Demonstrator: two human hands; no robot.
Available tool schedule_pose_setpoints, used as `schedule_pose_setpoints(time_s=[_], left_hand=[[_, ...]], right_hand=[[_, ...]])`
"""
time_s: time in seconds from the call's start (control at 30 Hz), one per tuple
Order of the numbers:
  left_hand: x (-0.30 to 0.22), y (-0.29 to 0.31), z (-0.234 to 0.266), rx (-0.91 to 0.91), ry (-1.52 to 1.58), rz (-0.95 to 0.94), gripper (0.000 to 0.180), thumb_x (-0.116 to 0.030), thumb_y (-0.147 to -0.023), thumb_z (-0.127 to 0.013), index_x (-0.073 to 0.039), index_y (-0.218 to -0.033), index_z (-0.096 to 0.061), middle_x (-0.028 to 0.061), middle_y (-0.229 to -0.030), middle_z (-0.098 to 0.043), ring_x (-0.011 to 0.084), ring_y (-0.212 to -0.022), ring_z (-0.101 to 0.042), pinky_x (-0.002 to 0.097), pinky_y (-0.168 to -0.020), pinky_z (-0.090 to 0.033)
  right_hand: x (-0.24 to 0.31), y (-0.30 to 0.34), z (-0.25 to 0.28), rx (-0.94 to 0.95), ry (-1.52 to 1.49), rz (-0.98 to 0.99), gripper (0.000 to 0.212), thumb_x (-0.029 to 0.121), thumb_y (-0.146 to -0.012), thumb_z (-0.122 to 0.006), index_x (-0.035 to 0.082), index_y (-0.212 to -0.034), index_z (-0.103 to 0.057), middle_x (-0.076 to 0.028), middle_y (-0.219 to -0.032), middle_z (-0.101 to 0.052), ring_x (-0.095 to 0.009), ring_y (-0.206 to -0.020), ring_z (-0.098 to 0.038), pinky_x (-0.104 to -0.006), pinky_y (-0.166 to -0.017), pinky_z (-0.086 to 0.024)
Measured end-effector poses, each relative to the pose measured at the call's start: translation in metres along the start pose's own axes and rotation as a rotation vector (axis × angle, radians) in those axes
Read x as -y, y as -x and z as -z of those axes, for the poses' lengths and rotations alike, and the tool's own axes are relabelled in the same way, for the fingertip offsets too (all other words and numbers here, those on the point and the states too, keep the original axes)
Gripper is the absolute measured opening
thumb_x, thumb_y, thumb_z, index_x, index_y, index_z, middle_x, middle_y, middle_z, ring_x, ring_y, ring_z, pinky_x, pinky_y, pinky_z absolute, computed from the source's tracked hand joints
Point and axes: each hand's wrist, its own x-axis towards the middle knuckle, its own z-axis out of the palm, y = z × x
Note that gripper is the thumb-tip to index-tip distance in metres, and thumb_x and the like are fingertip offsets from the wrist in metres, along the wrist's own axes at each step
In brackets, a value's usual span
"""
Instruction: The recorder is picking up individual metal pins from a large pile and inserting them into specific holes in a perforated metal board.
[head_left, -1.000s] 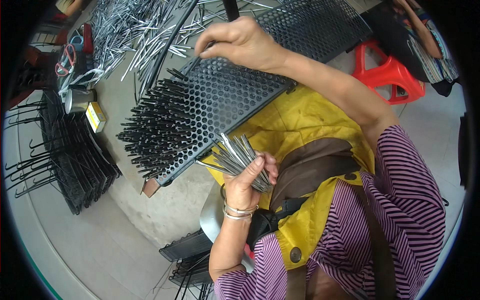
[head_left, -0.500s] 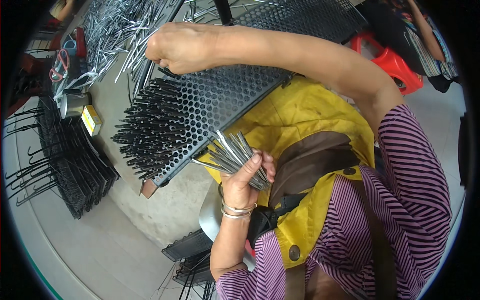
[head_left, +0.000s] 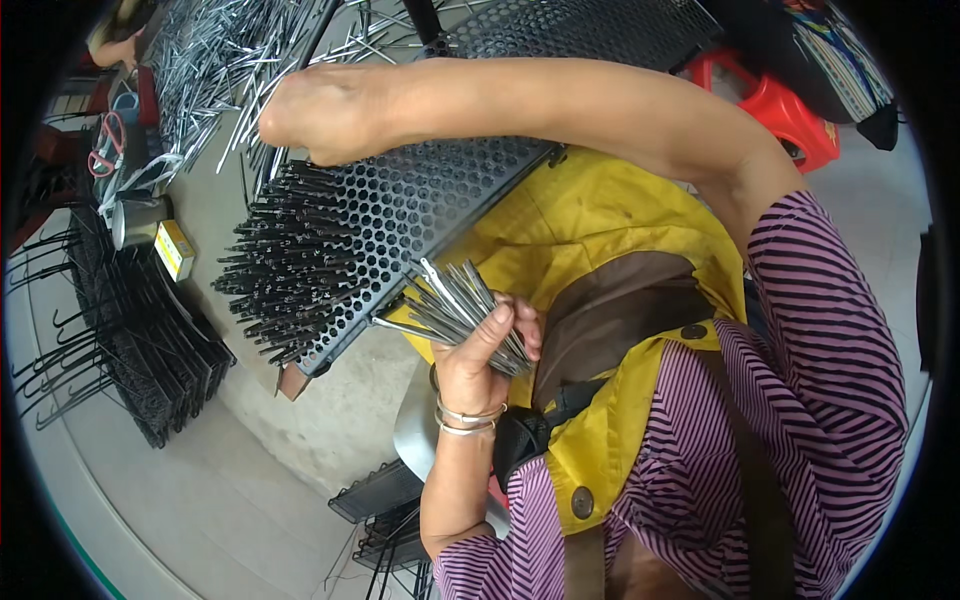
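A fanned bundle of thin grey metal rods point(head_left: 455, 312), some with flattened tips, is gripped in my left hand point(head_left: 485, 350) above my lap. My right hand point(head_left: 325, 112) reaches across to the far left with its fingers curled closed over the far end of a black perforated rack point(head_left: 425, 195). Its fingertips face away, so what they hold, if anything, is hidden. Dark slender rods point(head_left: 290, 265) stand packed together in the rack's holes along its left part, just below my right hand. Holes nearer the middle hold no rods.
Loose silvery rods point(head_left: 215, 70) lie heaped at the far left. Pink-handled scissors point(head_left: 107, 145), a metal cup point(head_left: 138, 222) and a yellow box point(head_left: 174, 250) are left of the rack. Stacked black hooked racks point(head_left: 150, 350) stand at the left, a red stool point(head_left: 785, 110) at the far right.
My right hand has shifted a little left and nearer along the rack's rod-filled end. My left hand still holds the bundle. The whole view has moved slightly.
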Motion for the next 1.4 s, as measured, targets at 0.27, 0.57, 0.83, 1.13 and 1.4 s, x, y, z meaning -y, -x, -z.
schedule_pose_setpoints(time_s=[0.27, 0.57, 0.83, 1.13, 1.4], left_hand=[[0.0, -0.001, 0.0, 0.003, -0.003, -0.014, 0.014, -0.007, -0.078, -0.061, 0.001, -0.087, -0.055, 0.0151, -0.078, -0.059, 0.0247, -0.061, -0.057, 0.0322, -0.05, -0.047], [0.005, -0.002, -0.002, 0.055, 0.069, 0.014, 0.017, -0.01, -0.08, -0.06, -0.002, -0.093, -0.053, 0.0133, -0.074, -0.057, 0.0245, -0.062, -0.057, 0.0361, -0.055, -0.049], [0.002, -0.002, 0.007, 0.049, -0.076, 0.049, 0.024, -0.02, -0.085, -0.054, -0.007, -0.103, -0.048, 0.0065, -0.067, -0.047, 0.0158, -0.049, -0.043, 0.029, -0.044, -0.034], [-0.001, 0.002, 0.0, -0.035, 0.003, -0.062, 0.018, -0.009, -0.08, -0.06, 0.001, -0.093, -0.053, 0.0092, -0.064, -0.053, 0.0168, -0.045, -0.046, 0.027, -0.039, -0.036], [0.0, 0.001, -0.01, -0.057, -0.209, -0.214, 0.02, -0.001, -0.078, -0.059, 0.004, -0.097, -0.053, 0.0147, -0.074, -0.06, 0.0193, -0.054, -0.056, 0.0255, -0.042, -0.044]], right_hand=[[-0.015, 0.017, -0.012, -0.088, -0.05, -0.123, 0.005, 0.002, -0.075, -0.05, -0.003, -0.073, -0.052, -0.019, -0.061, -0.054, -0.034, -0.057, -0.056, -0.0396, -0.053, -0.045], [-0.027, 0.026, -0.02, -0.428, -0.128, -0.184, 0.014, 0.012, -0.077, -0.057, 0.0, -0.071, -0.054, -0.017, -0.061, -0.056, -0.03, -0.061, -0.06, -0.0387, -0.056, -0.046], [-0.023, 0.025, -0.021, -0.233, 0.102, -0.072, 0.023, 0.012, -0.079, -0.057, 0.001, -0.061, -0.048, -0.015, -0.059, -0.057, -0.028, -0.054, -0.059, -0.0388, -0.049, -0.044], [0.051, 0.102, 0.017, 0.014, -0.3, -0.341, 0.029, 0.025, -0.076, -0.064, -0.003, -0.076, -0.06, -0.013, -0.057, -0.056, -0.015, -0.049, -0.055, -0.0297, -0.045, -0.042], [0.068, 0.139, -0.005, 0.003, -0.911, -0.621, 0.01, 0.002, -0.072, -0.064, -0.004, -0.079, -0.059, -0.002, -0.06, -0.058, -0.005, -0.054, -0.053, -0.0198, -0.049, -0.041]])
